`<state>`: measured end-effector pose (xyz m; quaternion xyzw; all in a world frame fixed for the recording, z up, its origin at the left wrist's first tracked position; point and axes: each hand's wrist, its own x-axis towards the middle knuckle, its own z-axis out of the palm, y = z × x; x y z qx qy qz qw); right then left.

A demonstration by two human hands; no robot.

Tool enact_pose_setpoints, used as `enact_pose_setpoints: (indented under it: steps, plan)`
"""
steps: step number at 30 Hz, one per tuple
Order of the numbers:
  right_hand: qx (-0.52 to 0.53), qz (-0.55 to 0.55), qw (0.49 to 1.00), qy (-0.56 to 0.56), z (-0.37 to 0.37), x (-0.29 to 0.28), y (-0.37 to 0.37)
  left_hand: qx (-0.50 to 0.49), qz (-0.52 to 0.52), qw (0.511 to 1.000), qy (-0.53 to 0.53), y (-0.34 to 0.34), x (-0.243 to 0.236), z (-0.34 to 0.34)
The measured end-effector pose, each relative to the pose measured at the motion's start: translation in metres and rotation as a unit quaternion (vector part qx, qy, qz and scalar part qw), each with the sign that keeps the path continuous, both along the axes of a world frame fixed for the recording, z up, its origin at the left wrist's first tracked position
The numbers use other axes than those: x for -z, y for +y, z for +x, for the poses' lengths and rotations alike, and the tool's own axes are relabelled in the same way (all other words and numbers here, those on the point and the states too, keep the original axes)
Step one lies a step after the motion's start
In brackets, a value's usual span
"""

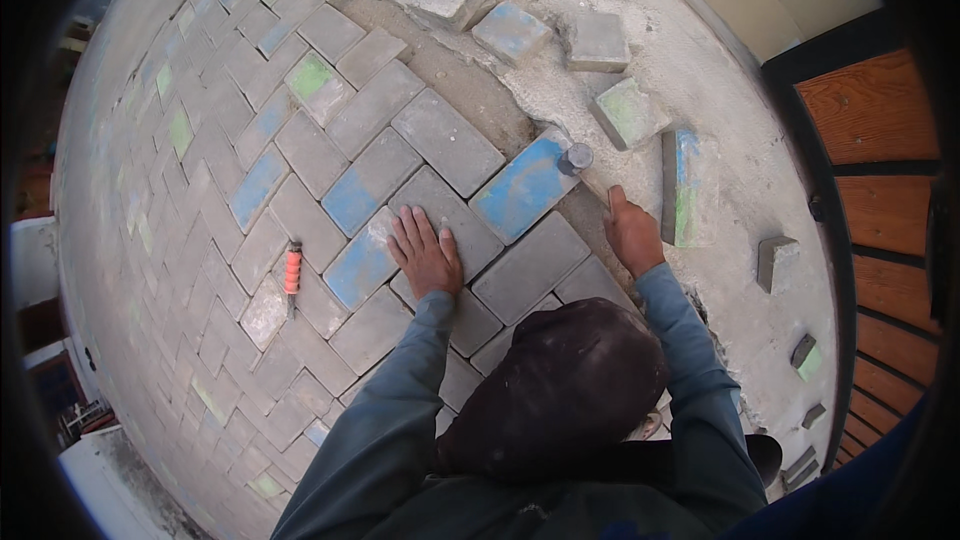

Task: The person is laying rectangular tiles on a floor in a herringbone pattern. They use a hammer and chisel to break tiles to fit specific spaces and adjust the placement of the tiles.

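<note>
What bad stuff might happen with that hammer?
The hammer is at one end of a blue brick, so a hard knock might chip it. A wild swing might bruise the left hand, flat on the paving. Someone might step on the orange-handled tool lying there.

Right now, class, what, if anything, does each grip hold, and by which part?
The right grip holds a hammer by its handle. The left grip holds nothing; it rests palm-down on the paving blocks.

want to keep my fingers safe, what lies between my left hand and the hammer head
The head view shows a grey paving block, then a blue-topped block, between the left hand and the hammer head.
</note>
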<state>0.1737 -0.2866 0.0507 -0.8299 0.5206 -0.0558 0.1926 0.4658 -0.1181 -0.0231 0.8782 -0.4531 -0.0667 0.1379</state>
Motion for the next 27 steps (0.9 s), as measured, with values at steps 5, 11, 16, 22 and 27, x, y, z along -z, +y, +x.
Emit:
enact_pose_setpoints:
  steps: [5, 11, 16, 22, 27]
  plan:
    - [0.019, 0.044, 0.994, -0.096, 0.043, -0.070, 0.021, -0.010, -0.007, 1.000, -0.001, 0.014, 0.003, 0.008]
    - [-0.088, -0.041, 0.995, -0.038, 0.058, -0.024, 0.035, 0.002, -0.016, 1.000, 0.001, 0.005, 0.002, 0.002]
    - [-0.100, -0.015, 0.994, -0.033, 0.071, -0.032, 0.023, -0.003, -0.022, 1.000, -0.008, 0.010, 0.003, 0.004]
    - [-0.040, -0.036, 0.994, -0.098, 0.050, -0.032, 0.049, -0.012, 0.007, 1.000, -0.009, 0.009, -0.002, 0.004]
    - [-0.095, -0.033, 0.995, 0.006, 0.022, -0.008, 0.030, -0.003, 0.008, 1.000, -0.011, 0.005, 0.004, 0.005]
